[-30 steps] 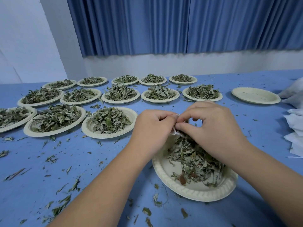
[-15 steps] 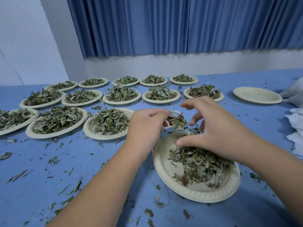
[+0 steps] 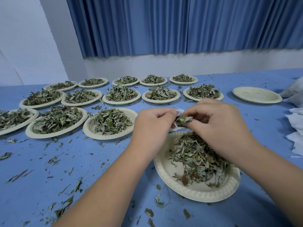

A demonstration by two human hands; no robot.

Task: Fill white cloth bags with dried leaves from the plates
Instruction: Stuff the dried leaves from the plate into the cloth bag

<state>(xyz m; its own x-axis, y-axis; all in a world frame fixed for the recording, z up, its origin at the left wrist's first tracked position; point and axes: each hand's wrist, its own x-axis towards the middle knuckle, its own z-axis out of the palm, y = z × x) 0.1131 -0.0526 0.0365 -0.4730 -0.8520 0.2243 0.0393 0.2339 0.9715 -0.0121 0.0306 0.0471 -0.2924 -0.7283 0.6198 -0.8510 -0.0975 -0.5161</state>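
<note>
Small white cloth bag (image 3: 177,119), part-filled, held just above the near cream paper plate (image 3: 196,190) of dried green leaves (image 3: 195,154).

Left hand (image 3: 153,126) pinches the bag's mouth; right hand (image 3: 218,123) closes on a tuft of leaves (image 3: 183,119) at the opening. Likely handling: bag limp and light, best gripped at the rim; leaves brittle, weightless, prone to scatter over the blue table (image 3: 82,161).

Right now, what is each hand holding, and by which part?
Left hand grips the white cloth bag at its open mouth. Right hand pinches a clump of dried leaves between its fingertips at the bag's opening.
</note>
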